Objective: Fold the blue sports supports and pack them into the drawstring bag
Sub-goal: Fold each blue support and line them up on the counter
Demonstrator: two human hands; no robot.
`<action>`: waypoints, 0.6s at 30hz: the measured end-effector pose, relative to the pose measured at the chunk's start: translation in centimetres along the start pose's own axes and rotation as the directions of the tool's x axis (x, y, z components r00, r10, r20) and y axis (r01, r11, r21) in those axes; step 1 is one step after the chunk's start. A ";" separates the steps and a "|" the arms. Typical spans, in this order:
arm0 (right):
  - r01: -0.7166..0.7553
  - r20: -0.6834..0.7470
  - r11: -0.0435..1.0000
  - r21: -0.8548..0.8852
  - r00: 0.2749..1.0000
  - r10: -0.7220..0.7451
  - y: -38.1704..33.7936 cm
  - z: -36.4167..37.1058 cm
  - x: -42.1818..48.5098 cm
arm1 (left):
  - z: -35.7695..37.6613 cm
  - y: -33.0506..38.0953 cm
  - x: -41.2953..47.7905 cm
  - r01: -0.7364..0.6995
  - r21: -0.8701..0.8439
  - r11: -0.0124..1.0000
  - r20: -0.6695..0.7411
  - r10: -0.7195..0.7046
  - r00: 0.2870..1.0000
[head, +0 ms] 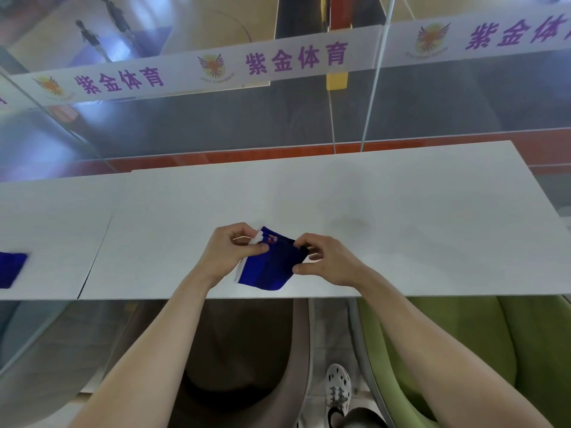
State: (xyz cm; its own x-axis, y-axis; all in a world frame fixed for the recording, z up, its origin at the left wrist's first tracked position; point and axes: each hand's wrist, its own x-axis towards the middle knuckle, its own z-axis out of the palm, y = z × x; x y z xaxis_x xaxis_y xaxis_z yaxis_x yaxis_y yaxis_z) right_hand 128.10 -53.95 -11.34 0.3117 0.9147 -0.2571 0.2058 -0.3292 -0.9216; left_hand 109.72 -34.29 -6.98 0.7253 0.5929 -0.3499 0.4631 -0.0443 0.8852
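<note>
Here both hands, left hand (230, 250) and right hand (324, 261), pinch what seems a blue support (268, 270).

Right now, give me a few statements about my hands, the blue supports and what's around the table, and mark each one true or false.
1. The left hand and right hand both grip one blue sports support above the white table. True.
2. A second blue fabric piece lies at the table's far right. False: it lies at the far left edge.
3. A green seat stands below the table's right side. True.
4. The banner behind the table carries red characters. False: the characters are purple.
</note>
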 end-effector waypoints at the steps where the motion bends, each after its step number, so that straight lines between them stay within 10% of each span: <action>1: -0.007 0.003 1.000 -0.011 1.000 0.007 -0.1 0.1 0.1 | -0.1 0.0 0.0 0.005 -0.004 1.000 0.001 -0.005 1.000; 8: -0.149 -0.111 0.861 0.486 0.967 0.230 -0.9 2.1 0.7 | 0.3 -0.6 0.2 0.010 -0.081 0.997 -0.114 -0.019 0.993; 11: -0.230 0.057 0.855 0.465 0.971 0.231 -0.9 4.8 0.8 | 0.4 -1.2 -0.1 0.047 -0.162 0.986 -0.177 -0.076 0.981; 18: -0.224 -0.038 0.900 0.373 0.966 0.256 -1.1 7.6 0.9 | -2.9 -4.8 -2.8 0.204 -0.321 0.925 -0.053 -0.232 0.971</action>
State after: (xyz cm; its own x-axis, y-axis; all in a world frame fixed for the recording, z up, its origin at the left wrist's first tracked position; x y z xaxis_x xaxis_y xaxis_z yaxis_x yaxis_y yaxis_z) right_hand 121.08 -51.02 -12.81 0.3890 0.7903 -0.4733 -0.2304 -0.4140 -0.8806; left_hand 104.04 -33.37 -9.35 0.5696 0.6288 -0.5292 0.4128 0.3379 0.8458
